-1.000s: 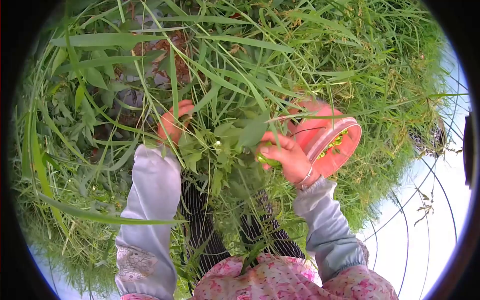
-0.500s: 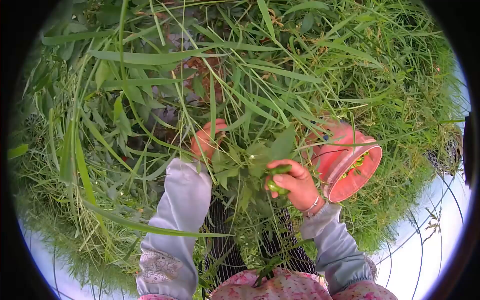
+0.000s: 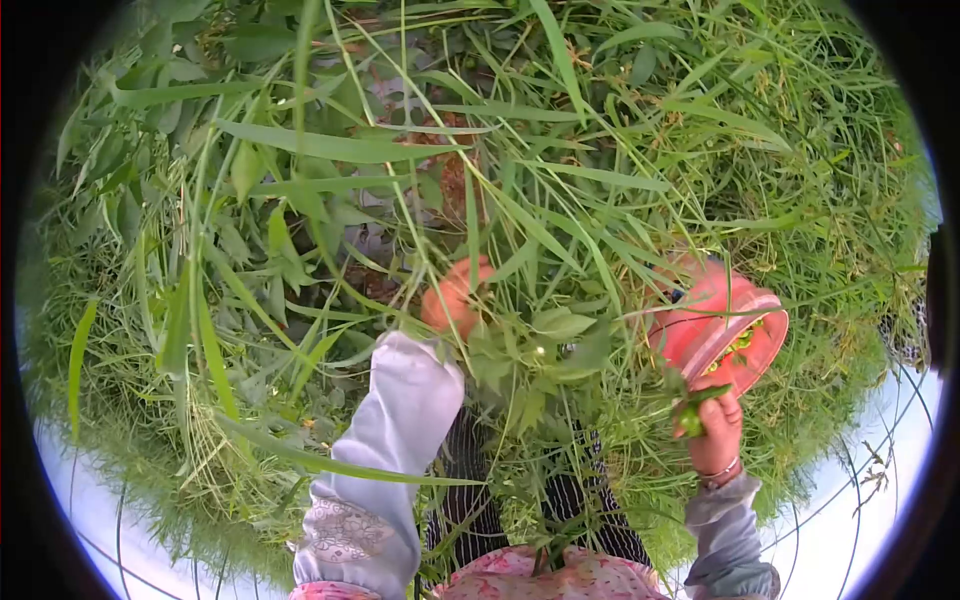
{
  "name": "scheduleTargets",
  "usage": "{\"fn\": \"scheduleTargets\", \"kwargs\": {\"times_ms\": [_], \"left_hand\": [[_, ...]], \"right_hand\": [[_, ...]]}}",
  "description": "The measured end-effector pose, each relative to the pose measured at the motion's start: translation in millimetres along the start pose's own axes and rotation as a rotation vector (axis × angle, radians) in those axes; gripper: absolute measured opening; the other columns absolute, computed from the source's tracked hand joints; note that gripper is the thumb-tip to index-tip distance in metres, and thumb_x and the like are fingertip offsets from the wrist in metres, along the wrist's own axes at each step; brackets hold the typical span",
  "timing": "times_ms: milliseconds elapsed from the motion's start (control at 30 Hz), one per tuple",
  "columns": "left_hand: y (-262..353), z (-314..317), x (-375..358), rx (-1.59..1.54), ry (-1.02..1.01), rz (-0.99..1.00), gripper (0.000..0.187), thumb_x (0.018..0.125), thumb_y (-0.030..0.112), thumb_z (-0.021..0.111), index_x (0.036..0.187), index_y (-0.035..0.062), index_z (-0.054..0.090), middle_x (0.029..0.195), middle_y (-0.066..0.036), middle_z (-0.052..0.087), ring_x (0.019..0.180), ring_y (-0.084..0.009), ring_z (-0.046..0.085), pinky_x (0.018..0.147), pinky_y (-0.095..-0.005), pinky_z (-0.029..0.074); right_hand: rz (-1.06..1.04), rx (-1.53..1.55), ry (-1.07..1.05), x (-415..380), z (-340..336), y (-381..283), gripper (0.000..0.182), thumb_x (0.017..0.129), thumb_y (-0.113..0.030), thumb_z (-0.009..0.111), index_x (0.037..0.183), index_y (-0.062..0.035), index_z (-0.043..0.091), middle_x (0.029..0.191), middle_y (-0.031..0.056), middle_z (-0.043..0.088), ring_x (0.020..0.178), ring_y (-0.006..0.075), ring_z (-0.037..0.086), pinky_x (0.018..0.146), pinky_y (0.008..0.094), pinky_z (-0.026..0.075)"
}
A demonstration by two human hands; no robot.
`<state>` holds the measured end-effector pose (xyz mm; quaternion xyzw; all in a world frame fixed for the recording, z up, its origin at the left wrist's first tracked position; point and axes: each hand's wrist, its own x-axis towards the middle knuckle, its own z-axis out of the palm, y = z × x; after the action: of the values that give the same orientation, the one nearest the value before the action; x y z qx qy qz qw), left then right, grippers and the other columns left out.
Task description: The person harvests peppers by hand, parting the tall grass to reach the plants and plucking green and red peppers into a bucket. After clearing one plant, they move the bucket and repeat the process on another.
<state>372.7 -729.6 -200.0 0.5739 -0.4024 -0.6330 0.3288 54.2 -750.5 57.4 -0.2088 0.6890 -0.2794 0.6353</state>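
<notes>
My right hand (image 3: pixel 718 438) is closed around green peppers (image 3: pixel 690 417), right by the near rim of a pink bucket (image 3: pixel 690 325). The bucket leans on its side in the grass, mouth to the right, and a few green peppers (image 3: pixel 738 345) show inside it. My left hand (image 3: pixel 455 300) reaches into a leafy pepper plant (image 3: pixel 500 355). Its fingers look curled, but leaves and blur hide what they hold, if anything.
Long grass blades (image 3: pixel 330 147) cross in front of my arms and the plant. Broad-leaved plants (image 3: pixel 255 205) and weeds grow thickly all round. A patch of reddish soil (image 3: pixel 455 185) shows ahead, and my striped trousers (image 3: pixel 470 480) are below.
My right hand has moved right with the green peppers, from beside the plant to the bucket's rim. My left hand stays among the leaves. The whole view has shifted slightly.
</notes>
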Motion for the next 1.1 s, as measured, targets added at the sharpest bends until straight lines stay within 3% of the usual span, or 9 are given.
{"fn": "scheduleTargets", "kwargs": {"times_ms": [333,367,467,533,633,733,833,967,1100], "left_hand": [[33.0,27.6,-12.6,0.543,-0.053,0.006,0.05,0.069,0.008,0.067,0.117,0.0132,0.057,0.128,-0.017,0.048,0.113,-0.0279,0.052,0.092,-0.0317,0.044],[39.6,27.8,-13.4,0.564,-0.063,-0.055,0.048,0.07,0.007,0.065,0.117,0.013,0.058,0.128,-0.016,0.048,0.111,-0.0282,0.053,0.09,-0.0318,0.045],[20.9,35.7,-18.6,0.429,0.033,-0.099,0.043,0.073,0.005,0.061,0.115,0.0138,0.059,0.129,-0.014,0.048,0.107,-0.0291,0.056,0.088,-0.0326,0.047],[12.8,42.8,-17.2,0.211,0.023,-0.261,0.039,0.075,0.007,0.061,0.113,0.0129,0.06,0.126,-0.013,0.051,0.105,-0.0265,0.057,0.088,-0.0318,0.047],[-13.8,54.8,-13.7,-0.078,0.036,-0.418,0.03,0.079,0.011,0.059,0.11,0.0104,0.061,0.119,-0.01,0.056,0.1,-0.0224,0.059,0.087,-0.0307,0.047],[-13.9,53.3,-12.5,-0.16,0.061,-0.424,0.029,0.081,0.013,0.058,0.11,0.0099,0.06,0.117,-0.01,0.056,0.099,-0.023,0.059,0.085,-0.0315,0.047],[-8.5,44.4,-11.2,-0.146,0.1,-0.384,0.029,0.082,0.015,0.056,0.11,0.0094,0.059,0.116,-0.01,0.056,0.097,-0.0236,0.059,0.084,-0.0324,0.047],[-4.6,42.7,-7.6,-0.146,0.129,-0.365,0.028,0.084,0.017,0.054,0.111,0.0088,0.057,0.114,-0.011,0.057,0.095,-0.0245,0.059,0.082,-0.0335,0.047],[-2.5,46.4,-12.0,-0.172,0.174,-0.348,0.028,0.086,0.02,0.052,0.111,0.0081,0.056,0.112,-0.011,0.057,0.093,-0.0253,0.059,0.081,-0.0346,0.046]], "right_hand": [[0.031,-0.794,0.482,42.9,-198.7,58.5,0.036,0.084,-0.015,0.057,0.117,-0.0012,0.05,0.115,0.0083,0.055,0.099,0.0149,0.053,0.077,0.0275,0.043],[-0.209,-1.154,0.391,43.8,-199.2,57.8,0.028,0.082,-0.013,0.057,0.108,-0.0002,0.057,0.104,0.0106,0.061,0.092,0.0169,0.057,0.075,0.0307,0.045],[-0.103,-1.26,-0.046,41.2,-67.3,-14.4,0.017,0.081,-0.01,0.059,0.094,-0.0004,0.064,0.086,0.0098,0.065,0.079,0.0167,0.061,0.068,0.0295,0.047],[-0.024,-0.826,-0.247,37.5,31.5,-32.2,0.009,0.081,-0.006,0.059,0.082,-0.0008,0.066,0.074,0.0064,0.065,0.069,0.0159,0.061,0.062,0.0279,0.048],[-0.23,-0.683,-0.695,70.0,157.3,-49.0,0.015,0.083,-0.007,0.061,0.098,-0.003,0.064,0.09,0.009,0.065,0.079,0.0151,0.062,0.072,0.0261,0.049],[-0.207,-0.538,-0.68,143.6,254.6,4.2,0.037,0.081,-0.016,0.064,0.113,0.0013,0.055,0.106,0.0171,0.061,0.097,0.0207,0.06,0.083,0.0308,0.047],[-0.484,-0.849,-0.718,201.0,328.3,41.3,0.046,0.079,-0.027,0.063,0.116,-0.0012,0.053,0.112,0.0204,0.057,0.101,0.0277,0.057,0.088,0.0358,0.045],[-0.159,-0.69,-0.982,197.1,367.9,47.3,0.044,0.082,-0.031,0.057,0.116,-0.0028,0.052,0.115,0.0188,0.055,0.103,0.0306,0.055,0.09,0.0388,0.043],[0.377,-0.183,-0.857,187.6,364.1,75.4,0.038,0.086,-0.031,0.053,0.117,-0.0083,0.051,0.114,0.0125,0.056,0.105,0.0307,0.054,0.092,0.047,0.041]]}}
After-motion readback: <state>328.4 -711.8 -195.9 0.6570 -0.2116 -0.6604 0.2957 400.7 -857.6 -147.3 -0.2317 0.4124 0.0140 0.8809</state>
